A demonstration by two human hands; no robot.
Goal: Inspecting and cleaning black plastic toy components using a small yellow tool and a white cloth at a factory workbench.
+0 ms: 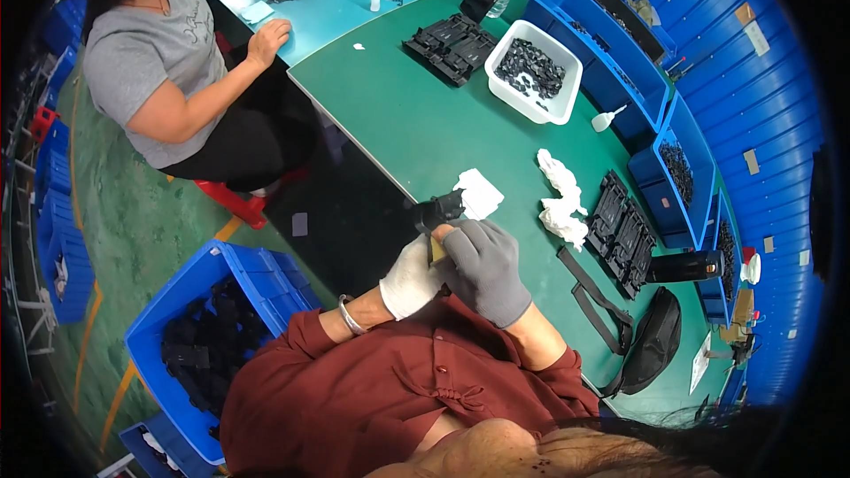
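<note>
Hands meet at the table's near edge: your left hand (pixel 409 281) and right hand (pixel 485 267) have fingers clamped on one black part (pixel 439 211), while finished-looking parts (pixel 625 232) lie beyond and a white tub (pixel 567 99) farther off holds many more.

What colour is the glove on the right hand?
Grey: the glove on the right hand shows clearly in the head view; the left hand wears white.

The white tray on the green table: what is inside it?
The white tray holds many small black parts, heaped loosely. Anything beneath the heap, and the tray's floor, is covered.
</note>
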